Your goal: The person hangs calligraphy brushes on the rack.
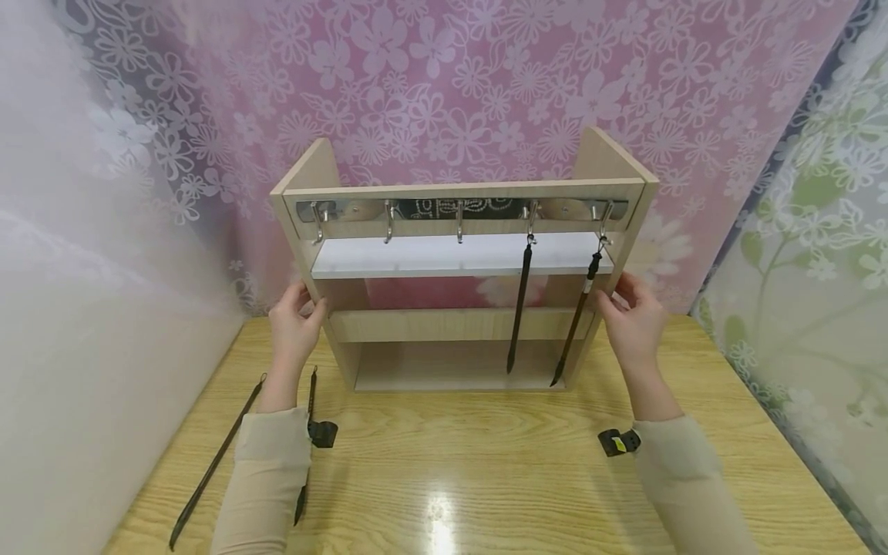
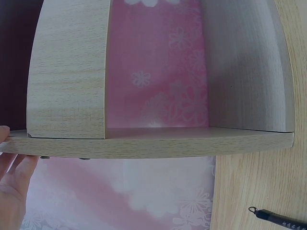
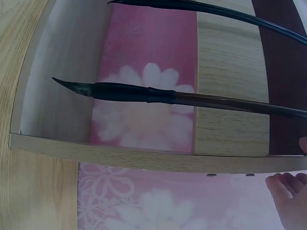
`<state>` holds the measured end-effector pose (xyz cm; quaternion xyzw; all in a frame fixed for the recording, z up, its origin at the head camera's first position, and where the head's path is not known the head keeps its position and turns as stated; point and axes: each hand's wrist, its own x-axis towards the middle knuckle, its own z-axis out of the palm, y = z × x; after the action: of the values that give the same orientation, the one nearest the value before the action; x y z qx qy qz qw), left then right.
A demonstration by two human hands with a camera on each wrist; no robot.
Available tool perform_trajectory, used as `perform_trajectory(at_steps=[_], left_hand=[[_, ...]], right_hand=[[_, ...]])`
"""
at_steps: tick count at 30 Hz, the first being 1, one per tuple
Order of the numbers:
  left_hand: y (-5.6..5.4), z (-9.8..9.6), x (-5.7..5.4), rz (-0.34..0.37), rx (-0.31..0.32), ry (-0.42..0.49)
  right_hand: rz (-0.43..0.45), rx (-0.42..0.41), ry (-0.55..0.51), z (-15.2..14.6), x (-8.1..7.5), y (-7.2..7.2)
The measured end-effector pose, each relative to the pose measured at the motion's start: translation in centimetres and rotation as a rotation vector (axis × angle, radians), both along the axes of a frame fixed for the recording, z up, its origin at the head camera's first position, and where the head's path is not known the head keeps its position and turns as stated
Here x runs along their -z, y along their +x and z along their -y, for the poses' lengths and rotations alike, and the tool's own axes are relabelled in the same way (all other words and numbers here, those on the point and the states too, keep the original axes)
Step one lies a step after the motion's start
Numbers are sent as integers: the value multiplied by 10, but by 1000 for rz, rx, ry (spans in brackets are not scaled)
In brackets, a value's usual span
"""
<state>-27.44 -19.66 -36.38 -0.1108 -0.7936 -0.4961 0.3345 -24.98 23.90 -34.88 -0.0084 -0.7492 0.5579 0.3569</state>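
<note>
A pale wooden rack with a row of metal hooks stands in front of me in the head view. My left hand pinches the edge of its left side panel, thumb in front and fingers around the outside. On the opposite side panel, my right hand holds the edge the same way. Two dark calligraphy brushes hang tip down: one brush from the fourth hook, another brush from the rightmost. The right wrist view shows the dark pointed tip of a hanging brush in front of the rack.
Two more brushes lie on the wooden table at the left: a long brush and a second brush, partly hidden by my left sleeve. A flowered pink curtain hangs behind the rack. Pale walls flank the table.
</note>
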Motion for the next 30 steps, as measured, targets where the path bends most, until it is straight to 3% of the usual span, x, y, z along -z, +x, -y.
perform_trajectory(at_steps=[21,25,30], left_hand=[[7,3,-2,17,-41,-36],[12,5,2,69,-36,-57],[23,11,16,138,-4,-54]], right_hand=[[38,140,123,8,-7,-9],[28,143,114,8,-7,-10],[10,162,112,7,-7,-10]])
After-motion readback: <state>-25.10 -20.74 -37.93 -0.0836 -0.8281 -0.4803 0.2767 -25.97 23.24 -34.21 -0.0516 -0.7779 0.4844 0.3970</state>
